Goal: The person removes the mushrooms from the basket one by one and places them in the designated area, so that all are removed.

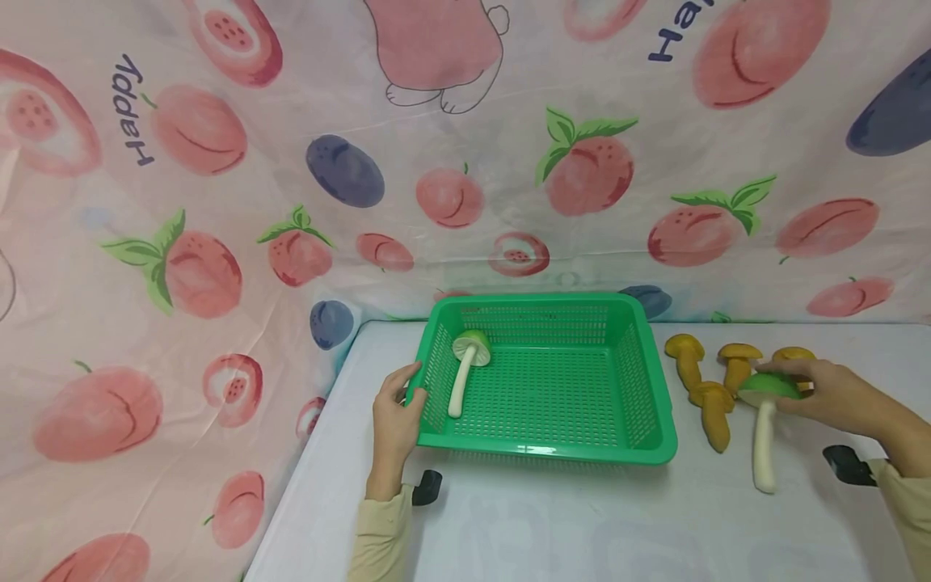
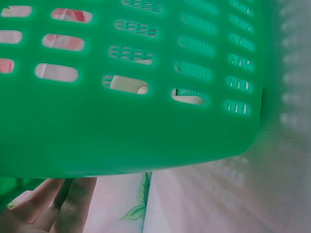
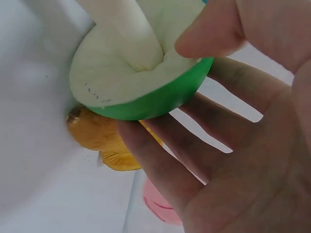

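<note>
My right hand (image 1: 836,398) holds a toy mushroom (image 1: 764,444) with a green cap and long white stem, thumb on the pale underside and fingers spread along the cap (image 3: 165,97). Its stem points down toward the near side, right of the green plastic basket (image 1: 538,451). At the basket's left side, my left hand (image 1: 396,420) grips the rim; in the left wrist view the basket wall (image 2: 121,131) hides part of its fingers (image 2: 73,206). Inside the basket, a second green-capped mushroom (image 1: 461,386) leans by the left wall.
Several yellow-brown toy mushrooms (image 1: 716,416) lie on the white table (image 1: 553,517) between the basket and my right hand, one partly hidden behind that hand. A fruit-printed cloth (image 1: 451,137) hangs behind the table and along its left side.
</note>
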Demonstrator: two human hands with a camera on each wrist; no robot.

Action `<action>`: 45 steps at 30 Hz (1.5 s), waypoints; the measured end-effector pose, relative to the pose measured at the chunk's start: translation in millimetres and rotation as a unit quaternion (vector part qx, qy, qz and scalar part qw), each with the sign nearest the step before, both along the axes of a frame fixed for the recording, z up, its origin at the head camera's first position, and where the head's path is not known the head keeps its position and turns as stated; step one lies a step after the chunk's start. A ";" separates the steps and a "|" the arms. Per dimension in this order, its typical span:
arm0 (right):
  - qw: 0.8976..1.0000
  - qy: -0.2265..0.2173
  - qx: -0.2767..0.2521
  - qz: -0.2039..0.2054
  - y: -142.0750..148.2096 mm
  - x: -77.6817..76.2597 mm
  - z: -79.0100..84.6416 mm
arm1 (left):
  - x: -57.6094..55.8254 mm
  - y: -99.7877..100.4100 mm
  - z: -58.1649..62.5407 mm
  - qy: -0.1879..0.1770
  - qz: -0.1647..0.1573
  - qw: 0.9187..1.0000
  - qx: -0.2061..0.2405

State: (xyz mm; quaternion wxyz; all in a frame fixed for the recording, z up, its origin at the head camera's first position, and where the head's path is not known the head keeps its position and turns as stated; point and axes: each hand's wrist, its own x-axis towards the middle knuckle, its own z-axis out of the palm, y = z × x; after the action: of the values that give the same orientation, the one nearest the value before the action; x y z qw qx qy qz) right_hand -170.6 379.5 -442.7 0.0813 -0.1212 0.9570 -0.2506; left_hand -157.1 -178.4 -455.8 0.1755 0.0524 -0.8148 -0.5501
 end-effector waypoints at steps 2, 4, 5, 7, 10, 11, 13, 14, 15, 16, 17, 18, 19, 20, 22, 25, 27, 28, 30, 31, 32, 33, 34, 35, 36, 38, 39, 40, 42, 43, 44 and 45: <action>1.000 -0.003 0.000 0.002 0.8 -0.6 -0.2 | 1.5 2.4 4.0 -0.004 0.003 1.000 0.000; 1.000 -0.005 0.004 0.002 1.4 -0.9 -0.1 | 4.9 5.6 11.1 -0.007 0.004 1.000 0.002; 1.000 -0.004 0.006 0.002 1.7 -1.1 -0.2 | 7.0 7.5 15.9 -0.007 0.004 1.000 0.002; 1.000 -0.002 0.008 0.004 1.8 -1.7 -0.5 | 11.8 11.0 25.7 -0.008 0.000 1.000 0.002; 1.000 0.004 0.012 0.008 1.7 -2.3 -1.0 | 17.4 14.8 36.7 -0.006 -0.005 1.000 0.001; 1.000 0.006 0.012 0.007 1.5 -2.2 -1.1 | 18.5 15.4 38.6 -0.005 -0.005 1.000 0.001; 1.000 0.006 0.011 0.009 1.6 -2.2 -1.1 | 19.3 16.0 40.0 -0.004 -0.006 1.000 0.001; 1.000 0.007 0.012 0.008 1.8 -2.2 -1.0 | 19.2 16.1 39.8 -0.004 -0.005 1.000 0.001; 1.000 0.007 0.012 0.008 1.9 -2.2 -0.9 | 18.9 16.0 39.4 -0.003 -0.005 1.000 0.002; 1.000 0.008 0.013 0.007 2.0 -1.9 -0.8 | 18.6 15.9 38.7 -0.003 -0.005 1.000 0.002; 1.000 0.008 0.014 0.007 2.0 -1.7 -0.6 | 18.0 15.4 37.7 -0.004 -0.005 1.000 0.003; 1.000 0.007 0.014 0.008 2.3 -1.7 -0.5 | 17.7 15.0 37.0 -0.004 -0.006 1.000 0.004; 1.000 0.009 0.015 0.008 2.6 -1.5 -0.5 | 17.5 14.7 36.6 -0.004 -0.007 1.000 0.004; 1.000 0.006 0.016 0.006 2.9 -1.2 -0.3 | 17.6 14.7 36.7 -0.004 -0.008 1.000 0.004; 1.000 0.004 0.018 0.006 3.2 -0.9 -0.1 | 18.2 15.0 37.5 -0.005 -0.009 1.000 0.004; 1.000 0.000 0.020 0.007 4.0 -1.1 0.2 | 18.2 15.3 38.1 -0.007 -0.008 1.000 0.003; 1.000 0.000 0.019 0.010 3.8 -1.4 0.9 | 15.8 14.0 34.1 -0.008 -0.005 1.000 0.003; 1.000 0.002 0.019 0.012 3.5 -1.5 1.3 | 13.8 12.5 30.4 -0.009 -0.005 1.000 0.003; 1.000 0.008 0.018 0.015 2.8 -1.7 2.5 | 9.2 8.9 20.9 -0.007 -0.004 1.000 0.004; 1.000 0.013 0.017 0.017 2.2 -1.8 3.5 | 7.2 7.2 16.4 -0.006 -0.003 1.000 0.004; 1.000 0.018 0.016 0.019 1.5 -1.8 4.6 | 5.3 5.5 12.4 -0.004 -0.004 1.000 0.005; 0.999 0.022 0.015 0.020 0.7 -1.9 5.9 | 3.8 3.9 8.7 -0.003 -0.004 1.000 0.005; 0.999 0.025 0.014 0.021 0.0 -2.0 7.4 | 2.7 2.4 5.8 -0.002 -0.005 1.000 0.006; 0.999 0.026 0.013 0.021 -0.9 -2.2 9.1 | 2.1 1.4 3.9 -0.001 -0.006 1.000 0.006; 0.999 0.025 0.012 0.021 -1.8 -2.3 11.0 | 1.8 0.6 2.6 0.001 -0.007 1.000 0.005; 1.000 0.022 0.013 0.018 -3.6 -2.2 14.7 | 1.4 -0.7 1.0 0.004 -0.009 1.000 0.003; 1.000 0.018 0.013 0.016 -4.6 -2.0 16.6 | 1.6 -1.0 0.9 0.005 -0.010 1.000 0.003; 1.000 0.016 0.014 0.014 -5.8 -1.7 18.7 | 1.9 -1.0 1.2 0.007 -0.010 1.000 0.001; 1.000 0.015 0.012 0.012 -8.6 -0.7 22.3 | 2.4 -0.9 1.9 0.010 -0.010 1.000 -0.002; 1.000 0.017 0.010 0.014 -10.1 -0.4 24.3 | 2.5 -0.8 2.2 0.011 -0.011 1.000 -0.003; 1.000 0.020 0.007 0.014 -12.0 0.0 26.1 | 2.8 -0.6 2.6 0.011 -0.011 1.000 -0.003; 1.000 0.022 0.004 0.015 -14.0 0.4 28.0 | 2.9 -0.5 2.9 0.010 -0.011 1.000 -0.004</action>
State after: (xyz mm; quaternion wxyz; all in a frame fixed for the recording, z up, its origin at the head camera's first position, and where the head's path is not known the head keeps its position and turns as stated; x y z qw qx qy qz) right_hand -170.2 365.5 -414.7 0.0640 -0.1404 0.9577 -0.2430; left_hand -154.2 -178.9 -452.9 0.1784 0.0373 -0.8157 -0.5490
